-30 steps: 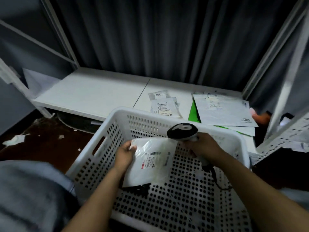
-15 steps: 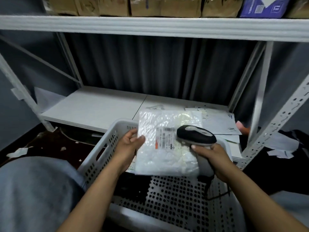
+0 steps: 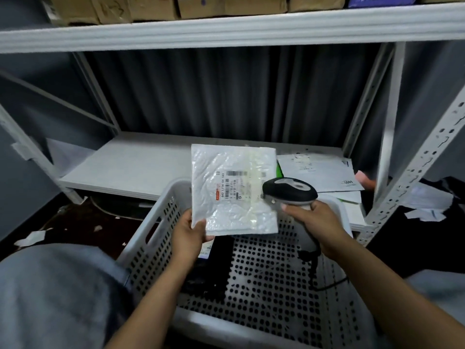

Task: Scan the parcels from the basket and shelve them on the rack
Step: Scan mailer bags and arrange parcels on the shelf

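My left hand pinches the lower left corner of a white bubble-mailer parcel, held upright above the white perforated basket with its barcode label facing me. My right hand grips the handle of a black and grey barcode scanner, whose head sits at the parcel's right edge beside the label. A black parcel lies in the basket under my left wrist. The rack's lower shelf is behind the basket.
Flat white mailers lie on the right part of the lower shelf. Cardboard boxes stand on the upper shelf. A perforated rack post rises at right. Paper scraps litter the dark floor at left. The scanner cable hangs into the basket.
The parcel has been lifted out of the basket and raised higher, label toward me. The scanner has moved to the parcel's right edge. My view has tilted up, showing the upper shelf.
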`<action>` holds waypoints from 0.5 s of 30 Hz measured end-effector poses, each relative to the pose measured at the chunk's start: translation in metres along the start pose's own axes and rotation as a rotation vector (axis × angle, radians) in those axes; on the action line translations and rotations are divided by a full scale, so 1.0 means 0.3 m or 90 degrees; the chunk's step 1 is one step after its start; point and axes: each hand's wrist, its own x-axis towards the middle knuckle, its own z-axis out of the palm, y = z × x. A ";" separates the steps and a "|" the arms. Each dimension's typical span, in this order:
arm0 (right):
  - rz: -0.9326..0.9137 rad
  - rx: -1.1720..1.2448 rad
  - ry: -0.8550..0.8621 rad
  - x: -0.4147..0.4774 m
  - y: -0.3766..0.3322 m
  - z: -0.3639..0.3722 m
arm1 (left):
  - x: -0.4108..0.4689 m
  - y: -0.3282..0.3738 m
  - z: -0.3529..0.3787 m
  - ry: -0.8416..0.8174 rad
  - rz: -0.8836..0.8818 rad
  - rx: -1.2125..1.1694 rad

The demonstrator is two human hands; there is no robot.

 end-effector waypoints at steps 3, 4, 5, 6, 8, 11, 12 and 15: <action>0.029 0.040 -0.038 0.007 -0.017 -0.010 | 0.016 -0.046 -0.017 0.055 0.000 -0.007; 0.034 0.032 -0.048 0.008 -0.024 -0.017 | 0.020 -0.061 -0.023 0.071 0.002 -0.006; 0.036 0.020 -0.059 0.013 -0.029 -0.024 | 0.022 -0.072 -0.028 0.083 0.006 -0.003; 0.034 0.009 -0.070 0.016 -0.034 -0.030 | 0.024 -0.081 -0.032 0.089 0.015 0.003; 0.031 0.004 -0.083 0.022 -0.040 -0.033 | 0.024 -0.093 -0.037 0.092 0.034 0.019; 0.028 0.022 -0.069 0.029 -0.047 -0.034 | 0.026 -0.104 -0.038 0.103 0.045 0.036; 0.025 0.026 -0.064 0.033 -0.049 -0.034 | 0.028 -0.107 -0.040 0.108 0.049 0.045; 0.016 0.033 -0.052 0.041 -0.054 -0.040 | 0.033 -0.117 -0.043 0.112 0.060 0.066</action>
